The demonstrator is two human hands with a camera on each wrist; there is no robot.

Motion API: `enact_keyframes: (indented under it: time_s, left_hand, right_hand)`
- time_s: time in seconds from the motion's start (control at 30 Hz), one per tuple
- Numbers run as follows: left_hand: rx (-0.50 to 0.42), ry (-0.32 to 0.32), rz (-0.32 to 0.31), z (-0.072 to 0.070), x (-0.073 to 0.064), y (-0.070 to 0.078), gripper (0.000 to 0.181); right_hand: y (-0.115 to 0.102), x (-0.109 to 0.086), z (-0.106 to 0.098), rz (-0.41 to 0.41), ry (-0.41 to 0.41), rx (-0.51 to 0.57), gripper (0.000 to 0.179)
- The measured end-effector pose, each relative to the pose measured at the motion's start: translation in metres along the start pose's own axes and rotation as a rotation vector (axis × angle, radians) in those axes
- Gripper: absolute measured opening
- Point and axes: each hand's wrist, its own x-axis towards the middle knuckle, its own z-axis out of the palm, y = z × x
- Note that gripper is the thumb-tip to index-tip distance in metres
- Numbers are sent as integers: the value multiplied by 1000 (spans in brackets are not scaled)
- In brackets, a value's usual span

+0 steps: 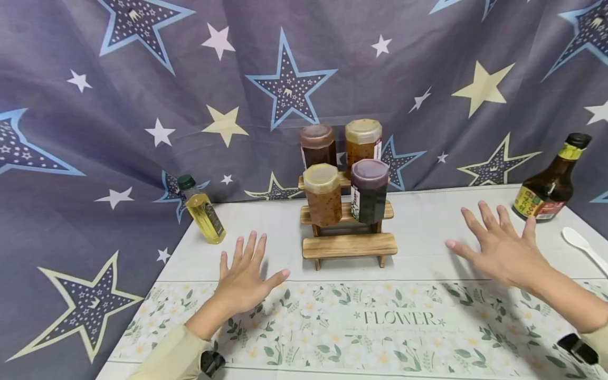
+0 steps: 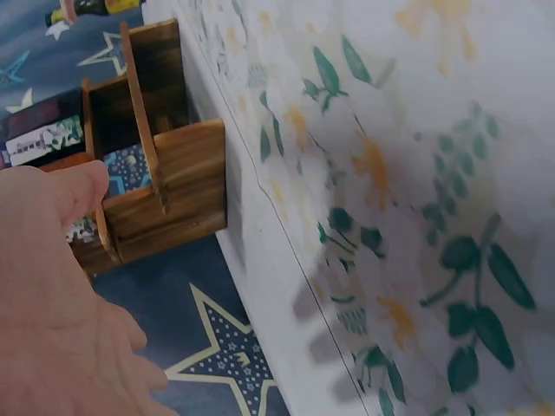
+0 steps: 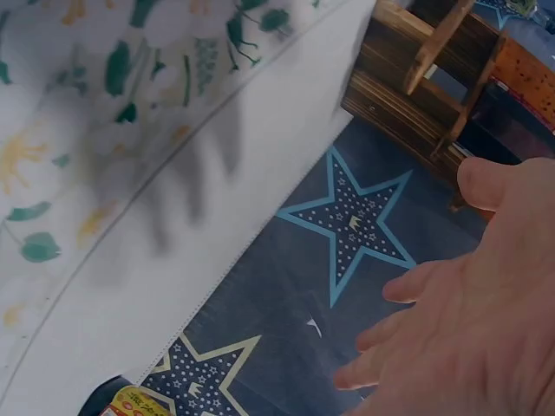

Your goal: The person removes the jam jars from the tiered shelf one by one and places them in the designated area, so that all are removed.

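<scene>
My left hand (image 1: 244, 287) hovers palm down above the table with its fingers spread, holding nothing. Closest to it on the left is a small bottle of yellow oil (image 1: 205, 216) with a green cap. On the other side, my right hand (image 1: 505, 253) is spread in the air, also without anything in it, near a dark sauce bottle (image 1: 546, 182). Between the hands stands a stepped wooden rack (image 1: 349, 246). Its middle step bears an amber jar (image 1: 324, 198) and a dark purple jar (image 1: 369, 195); a brown jar (image 1: 317, 145) and another amber jar (image 1: 363, 140) are on the top step.
A white spoon (image 1: 581, 245) lies at the right edge of the table beside the sauce bottle. A floral runner (image 1: 399, 343) printed FLOWER covers the front of the white table (image 1: 427, 232). Behind hangs a star-patterned curtain (image 1: 380, 79), which also drapes down the left side.
</scene>
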Motion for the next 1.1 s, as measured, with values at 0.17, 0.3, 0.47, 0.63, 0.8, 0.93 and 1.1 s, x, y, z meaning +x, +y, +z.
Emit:
enact_keyframes:
  time_s: [0.17, 0.3, 0.47, 0.63, 0.8, 0.93, 1.1]
  left_hand:
    - [-89, 59, -8, 2, 6, 8, 99]
    - [-195, 127, -22, 3, 10, 14, 97]
    - [-307, 142, -49, 4, 12, 20, 91]
    - [-429, 123, -78, 6, 17, 23, 87]
    - [-540, 104, -87, 10, 22, 26, 82]
    - [-670, 81, -103, 13, 26, 28, 76]
    - [-923, 48, -96, 21, 32, 29, 72]
  right_hand:
    - [-8, 7, -9, 10, 100, 37, 91]
    - [-14, 14, -16, 6, 168, 59, 93]
    - [-20, 19, -20, 12, 180, 77, 94]
    - [-25, 22, -22, 11, 186, 89, 91]
    - [-32, 28, -31, -7, 204, 106, 88]
    - [-36, 34, -42, -1, 222, 154, 87]
    - [-38, 41, -52, 8, 217, 263, 84]
